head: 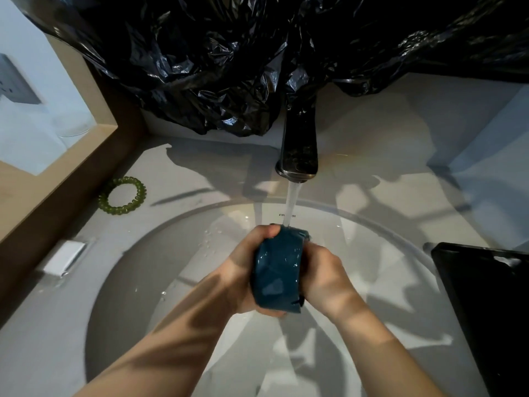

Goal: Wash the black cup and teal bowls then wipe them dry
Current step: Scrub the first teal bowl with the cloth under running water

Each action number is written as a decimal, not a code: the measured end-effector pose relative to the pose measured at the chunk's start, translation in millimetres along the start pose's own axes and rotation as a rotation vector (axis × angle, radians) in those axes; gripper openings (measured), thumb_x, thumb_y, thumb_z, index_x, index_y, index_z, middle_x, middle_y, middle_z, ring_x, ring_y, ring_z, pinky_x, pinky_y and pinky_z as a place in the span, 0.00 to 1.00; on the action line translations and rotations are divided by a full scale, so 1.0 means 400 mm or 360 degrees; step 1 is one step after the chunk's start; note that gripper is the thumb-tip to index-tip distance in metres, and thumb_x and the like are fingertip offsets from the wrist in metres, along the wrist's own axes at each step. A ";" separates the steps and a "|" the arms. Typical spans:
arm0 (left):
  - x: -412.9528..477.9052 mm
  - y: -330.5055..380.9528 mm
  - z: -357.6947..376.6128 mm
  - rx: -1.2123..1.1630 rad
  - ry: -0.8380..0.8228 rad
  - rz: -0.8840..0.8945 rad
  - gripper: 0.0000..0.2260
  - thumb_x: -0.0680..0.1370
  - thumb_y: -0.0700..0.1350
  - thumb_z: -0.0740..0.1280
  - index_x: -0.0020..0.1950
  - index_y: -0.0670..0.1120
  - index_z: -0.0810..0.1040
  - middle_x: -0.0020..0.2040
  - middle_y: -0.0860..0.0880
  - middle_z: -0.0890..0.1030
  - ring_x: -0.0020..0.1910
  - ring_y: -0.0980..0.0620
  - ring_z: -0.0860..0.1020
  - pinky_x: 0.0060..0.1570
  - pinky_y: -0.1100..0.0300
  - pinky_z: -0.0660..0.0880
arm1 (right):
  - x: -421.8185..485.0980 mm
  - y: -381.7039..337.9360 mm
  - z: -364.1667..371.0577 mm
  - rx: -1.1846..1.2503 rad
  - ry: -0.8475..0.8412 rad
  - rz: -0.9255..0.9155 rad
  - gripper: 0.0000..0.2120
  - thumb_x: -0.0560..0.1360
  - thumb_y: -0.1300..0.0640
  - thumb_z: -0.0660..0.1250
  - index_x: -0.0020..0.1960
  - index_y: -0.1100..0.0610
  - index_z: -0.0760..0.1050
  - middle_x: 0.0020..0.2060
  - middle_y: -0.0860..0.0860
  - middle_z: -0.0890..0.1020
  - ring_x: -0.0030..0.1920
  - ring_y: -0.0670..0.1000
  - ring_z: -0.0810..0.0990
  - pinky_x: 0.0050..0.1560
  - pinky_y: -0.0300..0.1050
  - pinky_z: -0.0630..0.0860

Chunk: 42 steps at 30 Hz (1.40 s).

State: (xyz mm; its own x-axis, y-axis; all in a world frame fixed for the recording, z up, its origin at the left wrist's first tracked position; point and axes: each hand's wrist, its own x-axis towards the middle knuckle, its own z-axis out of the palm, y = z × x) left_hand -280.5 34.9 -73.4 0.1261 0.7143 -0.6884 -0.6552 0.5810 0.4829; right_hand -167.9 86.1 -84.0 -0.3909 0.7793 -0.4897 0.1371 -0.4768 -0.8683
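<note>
Gripping a wet teal bowl (277, 270) on edge between left hand (243, 270) and right hand (323, 276), over the white sink (160, 253), catching water running from the faucet (299, 147).

one head-worn wide-angle view looks steeply down, close over the round white basin (120, 282) and dark metal faucet (297, 144).

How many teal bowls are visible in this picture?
1. The teal bowl is held on its side between the left hand and right hand, under the running faucet above the sink. Others may be out of view.
</note>
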 end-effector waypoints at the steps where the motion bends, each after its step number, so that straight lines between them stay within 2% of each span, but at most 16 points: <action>1: 0.004 -0.005 0.005 -0.0030 0.0005 -0.0022 0.30 0.56 0.56 0.74 0.54 0.44 0.79 0.45 0.41 0.79 0.42 0.41 0.77 0.47 0.50 0.73 | 0.003 0.004 -0.002 0.0150 0.0129 -0.0050 0.13 0.72 0.58 0.64 0.29 0.56 0.77 0.30 0.49 0.78 0.37 0.52 0.74 0.44 0.44 0.71; 3: 0.005 -0.008 0.013 -0.0072 -0.0020 -0.0017 0.29 0.56 0.59 0.72 0.51 0.45 0.80 0.45 0.41 0.78 0.41 0.42 0.76 0.47 0.49 0.73 | -0.004 -0.009 -0.003 0.0083 0.0310 -0.0305 0.13 0.74 0.61 0.63 0.32 0.54 0.74 0.26 0.47 0.76 0.33 0.48 0.74 0.36 0.34 0.71; 5: 0.003 -0.004 0.011 -0.0081 -0.0034 0.0025 0.28 0.58 0.61 0.71 0.52 0.45 0.79 0.45 0.41 0.77 0.41 0.41 0.76 0.46 0.49 0.72 | -0.012 -0.021 0.001 -0.0104 0.0267 -0.0445 0.09 0.75 0.63 0.64 0.38 0.54 0.73 0.32 0.50 0.78 0.36 0.51 0.75 0.40 0.37 0.73; 7: -0.004 0.000 0.007 -0.0137 -0.0033 0.0040 0.25 0.61 0.62 0.67 0.49 0.45 0.79 0.41 0.42 0.78 0.38 0.42 0.75 0.45 0.50 0.71 | -0.030 -0.035 0.009 0.0058 -0.0064 -0.0314 0.07 0.76 0.65 0.63 0.41 0.55 0.73 0.35 0.57 0.77 0.37 0.55 0.76 0.41 0.48 0.74; 10: -0.015 0.010 0.002 -0.0170 -0.0039 0.0138 0.24 0.63 0.61 0.65 0.45 0.43 0.79 0.37 0.43 0.79 0.33 0.45 0.78 0.39 0.55 0.76 | -0.036 -0.048 -0.016 0.0099 -0.0596 -0.0167 0.11 0.74 0.72 0.60 0.42 0.57 0.71 0.31 0.51 0.76 0.32 0.50 0.75 0.33 0.41 0.72; 12: -0.016 0.015 -0.006 -0.0164 -0.0032 0.0118 0.25 0.60 0.60 0.67 0.47 0.42 0.78 0.39 0.42 0.79 0.35 0.45 0.78 0.39 0.56 0.76 | -0.035 -0.054 -0.036 -0.0284 -0.0769 -0.0190 0.11 0.67 0.71 0.64 0.41 0.55 0.72 0.28 0.45 0.77 0.32 0.46 0.75 0.34 0.38 0.73; 15: -0.010 0.004 0.005 -0.0097 0.0058 0.0039 0.28 0.56 0.59 0.70 0.50 0.43 0.78 0.41 0.41 0.79 0.39 0.43 0.76 0.43 0.52 0.74 | -0.010 -0.027 -0.042 -0.0947 -0.0371 -0.0285 0.09 0.71 0.65 0.64 0.44 0.52 0.76 0.36 0.48 0.80 0.40 0.49 0.77 0.45 0.43 0.76; 18: -0.004 -0.014 0.038 -0.0018 0.0139 -0.0031 0.27 0.56 0.60 0.69 0.48 0.44 0.79 0.41 0.42 0.80 0.40 0.42 0.77 0.42 0.51 0.74 | -0.014 -0.015 -0.014 -0.0310 0.0185 -0.0167 0.08 0.75 0.60 0.62 0.40 0.57 0.78 0.34 0.50 0.81 0.37 0.49 0.76 0.41 0.42 0.74; 21: -0.001 -0.023 0.046 -0.0094 0.0105 -0.0066 0.27 0.58 0.62 0.67 0.48 0.45 0.79 0.39 0.42 0.80 0.38 0.42 0.77 0.41 0.51 0.73 | -0.021 -0.029 -0.015 0.0010 0.0360 -0.0289 0.12 0.74 0.64 0.64 0.33 0.55 0.71 0.26 0.47 0.75 0.30 0.48 0.71 0.33 0.33 0.70; 26: -0.011 -0.017 0.018 -0.0148 0.0053 0.0077 0.28 0.61 0.64 0.66 0.51 0.44 0.80 0.42 0.41 0.80 0.42 0.41 0.77 0.47 0.49 0.72 | -0.048 -0.062 -0.022 0.0217 -0.0451 -0.0123 0.09 0.75 0.69 0.61 0.48 0.57 0.76 0.33 0.51 0.80 0.34 0.49 0.78 0.34 0.41 0.75; 29: -0.025 0.000 0.013 -0.0139 0.0107 0.0130 0.25 0.62 0.62 0.65 0.46 0.42 0.79 0.38 0.41 0.80 0.39 0.42 0.76 0.45 0.51 0.73 | -0.050 -0.067 -0.032 -0.0165 -0.0796 -0.0117 0.17 0.72 0.73 0.58 0.50 0.56 0.77 0.36 0.53 0.77 0.38 0.51 0.76 0.37 0.40 0.73; 31: -0.027 0.008 0.014 -0.0130 0.0153 0.0101 0.25 0.61 0.61 0.66 0.45 0.41 0.79 0.37 0.41 0.80 0.39 0.42 0.76 0.46 0.50 0.73 | -0.044 -0.064 -0.029 -0.0615 -0.0659 -0.0236 0.18 0.70 0.74 0.58 0.43 0.53 0.78 0.32 0.52 0.75 0.34 0.50 0.74 0.34 0.38 0.72; 33: -0.023 0.012 0.015 -0.0147 0.0204 0.0048 0.27 0.58 0.60 0.68 0.49 0.42 0.78 0.39 0.40 0.80 0.41 0.41 0.77 0.47 0.46 0.73 | -0.033 -0.057 -0.033 -0.0951 -0.0243 -0.0421 0.16 0.71 0.70 0.60 0.38 0.50 0.76 0.31 0.50 0.77 0.34 0.52 0.76 0.38 0.42 0.76; 35: -0.020 0.012 0.011 -0.0175 0.0274 0.0028 0.30 0.57 0.59 0.70 0.54 0.44 0.77 0.44 0.39 0.79 0.44 0.39 0.77 0.47 0.43 0.74 | -0.027 -0.055 -0.054 -0.0991 0.0287 -0.0637 0.11 0.72 0.67 0.63 0.42 0.51 0.77 0.37 0.52 0.81 0.38 0.53 0.77 0.42 0.38 0.76; 37: -0.023 0.016 0.007 -0.0245 0.0344 0.0067 0.26 0.60 0.58 0.70 0.53 0.45 0.77 0.46 0.39 0.79 0.47 0.38 0.77 0.49 0.40 0.74 | -0.030 -0.065 -0.087 -0.0963 0.0662 -0.0756 0.08 0.75 0.63 0.63 0.51 0.55 0.76 0.41 0.52 0.79 0.40 0.51 0.73 0.36 0.37 0.65; 42: -0.027 0.021 0.002 -0.0313 0.0374 0.0058 0.27 0.58 0.58 0.70 0.51 0.45 0.76 0.48 0.37 0.79 0.49 0.36 0.76 0.52 0.39 0.72 | -0.040 -0.074 -0.093 -0.1272 0.0931 -0.1022 0.07 0.76 0.56 0.65 0.52 0.55 0.72 0.41 0.48 0.72 0.47 0.55 0.73 0.45 0.47 0.69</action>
State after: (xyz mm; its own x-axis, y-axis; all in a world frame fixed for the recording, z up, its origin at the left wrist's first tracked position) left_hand -286.7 32.5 -61.5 -0.0606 0.6100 -0.7901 -0.7907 0.4537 0.4110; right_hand -131.8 102.9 -53.6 -0.1476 0.9505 0.2736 0.6797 0.2984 -0.6701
